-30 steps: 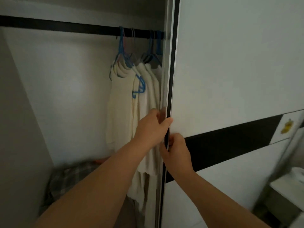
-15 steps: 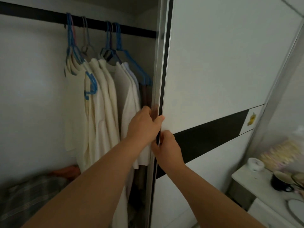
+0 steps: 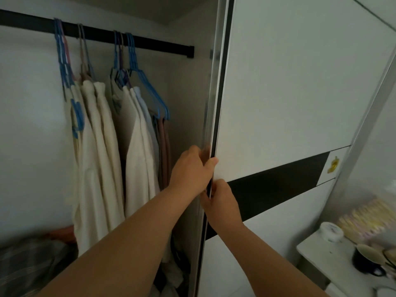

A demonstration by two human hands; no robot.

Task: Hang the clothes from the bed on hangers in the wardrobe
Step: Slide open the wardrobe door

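Two hands [image 3: 190, 168] on one sliding wardrobe door [image 3: 278, 93]. Left of that door: one black rail [image 3: 150, 42], roughly six pale garments [image 3: 96, 146], several blue hangers [image 3: 147, 86], exact number unclear. Right of it: one tape roll [image 3: 330, 231], one dark cup [image 3: 364, 262].

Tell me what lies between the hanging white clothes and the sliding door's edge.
In the head view, between the white clothes and the door edge: empty blue hangers, brownish hangers, then bare wall.

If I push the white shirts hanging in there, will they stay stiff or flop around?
The white shirts would probably flop and swing, since they hang in soft folds. Their blue hangers hook loosely over the rail, so they would likely slide sideways too.
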